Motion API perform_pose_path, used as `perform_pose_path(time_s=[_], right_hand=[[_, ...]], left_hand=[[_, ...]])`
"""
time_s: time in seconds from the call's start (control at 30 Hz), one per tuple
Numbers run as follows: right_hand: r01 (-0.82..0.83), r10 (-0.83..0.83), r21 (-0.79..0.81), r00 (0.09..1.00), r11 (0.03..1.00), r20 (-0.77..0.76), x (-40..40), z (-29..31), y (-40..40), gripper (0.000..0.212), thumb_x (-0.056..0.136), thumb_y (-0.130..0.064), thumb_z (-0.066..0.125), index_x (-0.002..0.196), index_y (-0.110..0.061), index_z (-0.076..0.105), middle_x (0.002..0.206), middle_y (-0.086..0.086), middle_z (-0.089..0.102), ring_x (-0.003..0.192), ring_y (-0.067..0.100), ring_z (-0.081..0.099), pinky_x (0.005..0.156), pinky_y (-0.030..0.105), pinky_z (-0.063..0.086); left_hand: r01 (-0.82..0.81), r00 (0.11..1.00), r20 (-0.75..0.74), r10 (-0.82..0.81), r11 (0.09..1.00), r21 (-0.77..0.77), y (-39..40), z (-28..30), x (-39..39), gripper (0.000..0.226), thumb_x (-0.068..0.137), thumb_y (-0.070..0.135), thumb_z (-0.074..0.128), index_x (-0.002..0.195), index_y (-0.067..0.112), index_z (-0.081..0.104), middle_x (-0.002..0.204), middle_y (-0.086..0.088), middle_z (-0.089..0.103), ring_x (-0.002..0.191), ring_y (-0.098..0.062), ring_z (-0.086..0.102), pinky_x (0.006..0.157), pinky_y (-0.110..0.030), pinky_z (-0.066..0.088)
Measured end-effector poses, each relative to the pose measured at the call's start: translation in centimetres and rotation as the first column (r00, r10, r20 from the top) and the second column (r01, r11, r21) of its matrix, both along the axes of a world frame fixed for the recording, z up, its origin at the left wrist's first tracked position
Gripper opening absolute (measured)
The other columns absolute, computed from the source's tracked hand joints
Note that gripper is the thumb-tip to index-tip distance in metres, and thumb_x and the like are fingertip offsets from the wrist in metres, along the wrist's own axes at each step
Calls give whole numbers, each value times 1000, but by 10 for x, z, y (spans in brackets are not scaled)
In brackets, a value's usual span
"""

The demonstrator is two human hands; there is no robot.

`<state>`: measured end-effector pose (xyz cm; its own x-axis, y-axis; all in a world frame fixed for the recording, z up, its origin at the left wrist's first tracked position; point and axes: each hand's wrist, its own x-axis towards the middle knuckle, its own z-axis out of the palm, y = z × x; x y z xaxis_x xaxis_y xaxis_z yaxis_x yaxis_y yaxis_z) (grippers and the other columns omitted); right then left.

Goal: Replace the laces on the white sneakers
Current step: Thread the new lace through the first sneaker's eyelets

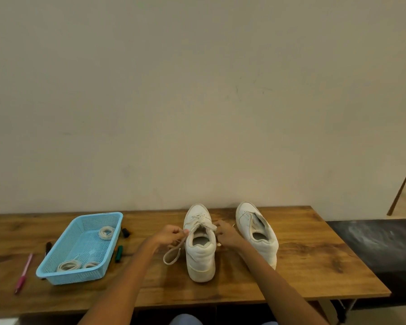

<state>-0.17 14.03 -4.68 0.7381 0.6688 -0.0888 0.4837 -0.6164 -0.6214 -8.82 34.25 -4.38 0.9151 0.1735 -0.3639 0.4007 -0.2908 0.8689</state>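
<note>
Both hands are on the left sneaker (200,249), which stands heel toward me near the middle of the wooden table (314,261); the right sneaker (256,233) stands just beside it, its tongue area open and apparently unlaced. My left hand (171,235) is curled and pinching a strand of the lace (172,253) at the collar's left side, the slack hanging in a loop down onto the table beside the shoe; my right hand (227,234) is at the collar's right side with fingers curled, seemingly holding the other lace end — the exact contact is too small to confirm.

Handling judgement: the lace is a flat, soft cord, limp, light, no stiffness except at the tips; best taken close to the eyelet or at the tip so it feeds straight and does not fold. The shoe itself looks light with a thick firm sole and a padded collar; it should stay put under gentle pulls but may slide on the smooth tabletop if I tug sideways, so one hand ought to steady the heel or collar.

A blue basket (56,266) sits well to the left with coiled spare laces (106,232) inside — three bundles by my count; markers (119,253) lie just beside its right edge, a dark one by its left edge, a pink pen (24,273) farther left.

Surface: wood-grain board, flat, set against a plain pale wall (197,102); dark floor to the right, a chair leg (401,188) at the far right edge
</note>
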Motion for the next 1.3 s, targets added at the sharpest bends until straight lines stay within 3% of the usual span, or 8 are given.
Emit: perform_pose_path(time_s=[0.07, 0.3, 0.57, 0.7, 0.87, 1.07, 1.17, 1.3], right_hand=[[33, -33, 15, 999, 999, -10, 1, 2, -3, 21, 85, -6, 60, 103, 2, 66, 87, -1, 62, 81, 15, 59, 83, 28, 51], [65, -74, 109, 994, 992, 76, 5, 18, 4, 44, 92, -5, 50, 136, -8, 44, 131, 10, 55, 118, 25, 52, 97, 27, 40], [91, -98, 138, 994, 986, 44, 20, 20, 7, 14, 89, -17, 62, 94, -6, 70, 74, 0, 62, 68, 9, 50, 73, 27, 41], [-30, 32, 10, 985, 999, -167, 19, 27, 1, 46, 84, 0, 62, 127, -11, 53, 116, 7, 59, 102, 18, 58, 74, 28, 54], [59, -52, -61, 992, 996, 118, 8, 17, 9, 31, 84, -3, 59, 115, -3, 65, 118, 14, 63, 106, 27, 60, 91, 30, 49], [69, -68, -2, 969, 998, -236, 14, 30, -9, 18, 85, -11, 65, 67, -11, 64, 68, 0, 56, 61, 10, 52, 62, 23, 47], [150, -128, 31, 923, 988, -364, 17, 50, -14, 15, 85, -17, 62, 73, -10, 58, 68, 1, 48, 62, 12, 44, 53, 21, 38], [310, 25, 386, 751, 869, -660, 17, 60, -13, 15, 91, -16, 53, 77, -12, 58, 68, -2, 51, 61, 9, 41, 54, 21, 33]], left_hand=[[57, 998, -14, -57, 998, 14, 2, 10, -2, 10, 91, 19, 60, 86, 10, 60, 76, -2, 61, 60, -8, 54, 54, -19, 45], [-102, 995, 7, 103, 994, -50, -7, 45, 11, 24, 98, 19, 48, 77, 9, 54, 68, -4, 54, 58, -14, 52, 61, -26, 53], [-194, 981, -13, 194, 981, 15, -8, 71, 30, 30, 99, 21, 46, 78, 6, 60, 63, -1, 47, 51, -7, 37, 42, -13, 35], [-164, 986, 1, 164, 986, -3, -17, 72, 38, 25, 99, 14, 45, 84, 4, 62, 68, -3, 52, 56, -9, 43, 45, -15, 38], [-146, 989, 1, 146, 985, 92, -28, 64, 43, 19, 97, 10, 49, 87, 3, 63, 72, -4, 57, 57, -8, 48, 49, -15, 43], [-177, 984, 2, 177, 983, 56, -23, 62, 43, 21, 97, 10, 49, 83, 4, 63, 73, -6, 56, 60, -12, 49, 55, -21, 46], [-186, 982, 30, 187, 982, -21, -20, 69, 42, 24, 98, 14, 48, 81, 6, 62, 70, -6, 55, 58, -13, 49, 50, -20, 46], [-191, 970, 118, 210, 969, -158, -26, 73, 42, 16, 97, 12, 50, 90, 7, 63, 86, -6, 63, 76, -14, 57, 60, -21, 53]])
